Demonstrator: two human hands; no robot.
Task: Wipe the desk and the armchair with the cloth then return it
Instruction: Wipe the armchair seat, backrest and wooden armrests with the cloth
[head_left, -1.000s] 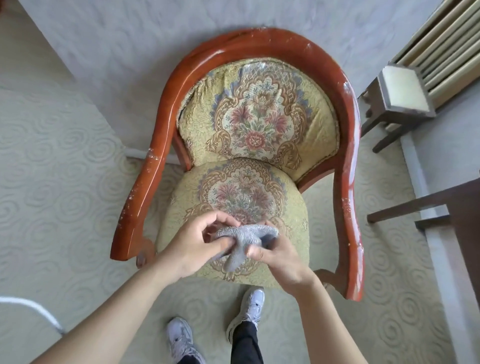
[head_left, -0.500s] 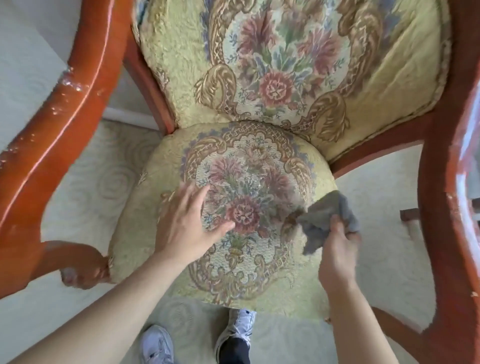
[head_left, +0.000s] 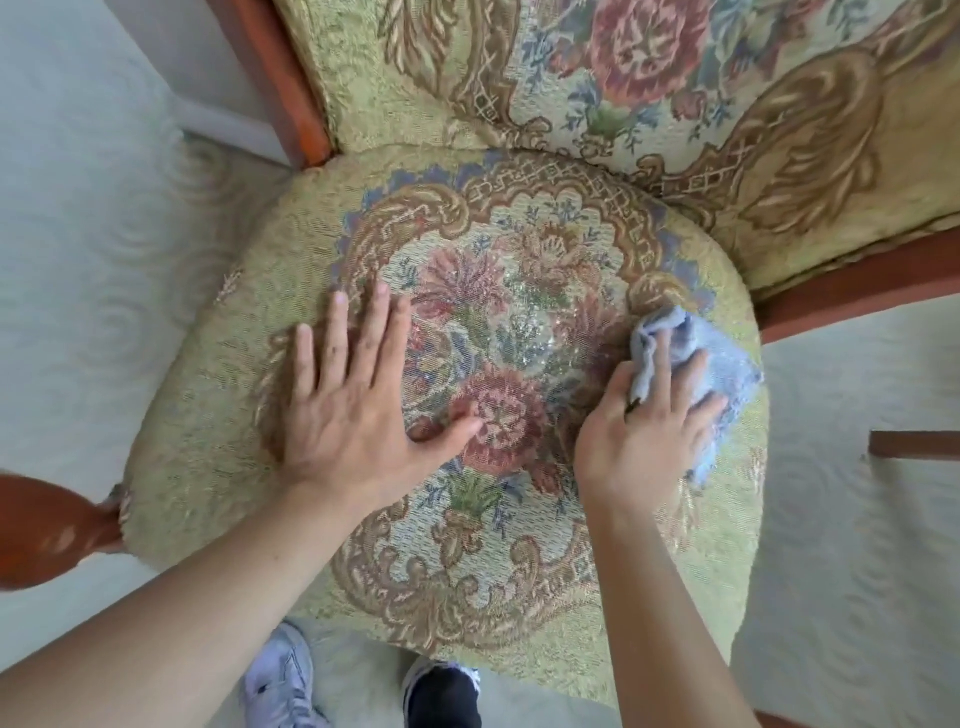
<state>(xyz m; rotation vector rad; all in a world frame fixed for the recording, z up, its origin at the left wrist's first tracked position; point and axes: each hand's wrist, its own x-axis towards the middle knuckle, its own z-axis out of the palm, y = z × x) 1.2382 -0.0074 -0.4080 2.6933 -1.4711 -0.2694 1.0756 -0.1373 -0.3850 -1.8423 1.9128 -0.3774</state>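
The right hand (head_left: 639, 436) pinned the crumpled grey-blue cloth (head_left: 727, 374) beneath its straight fingers (head_left: 695, 366) on the floral tapestry armchair seat (head_left: 519, 571); the left hand (head_left: 353, 410) lay flat, fingers extended; ungripped, the cloth could bunch and slip free.

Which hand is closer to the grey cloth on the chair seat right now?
Right. The right hand presses on the cloth at the right side of the seat. The left hand lies flat on the seat, apart from the cloth, to its left.
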